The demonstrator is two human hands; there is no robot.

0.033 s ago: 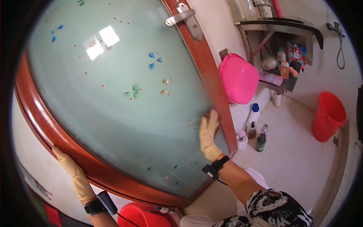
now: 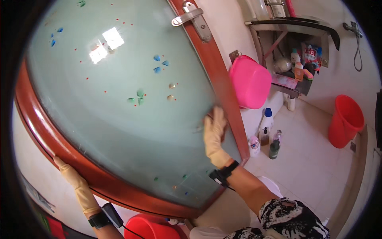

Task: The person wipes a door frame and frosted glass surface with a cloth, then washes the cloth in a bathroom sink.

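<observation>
Door [image 2: 131, 147]: red-brown wood [image 2: 119, 189], frosted glass [image 2: 119, 123]
Cream-gloved left hand [image 2: 75, 179]: lower left, gripping wood
Right hand [image 2: 215, 139]: centre, holding blurred brown object [image 2: 210, 115]

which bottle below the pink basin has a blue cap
The tall white bottle, behind the brown pump bottle. Its cap is blue; the brown one and the green bottle have dark tops, the short white bottle a pink one.

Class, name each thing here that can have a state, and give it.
Door handle: sticking out sideways, unheld
Glass panel: unbroken where visible
Pink basin: hung on wall
Red bucket: upright, uncovered
Blue-capped bottle: upright, capped
Green bottle: upright
Left hand: gloved, on wooden border
Right hand: gloved, at the glass, blurred; grip unclear
</observation>
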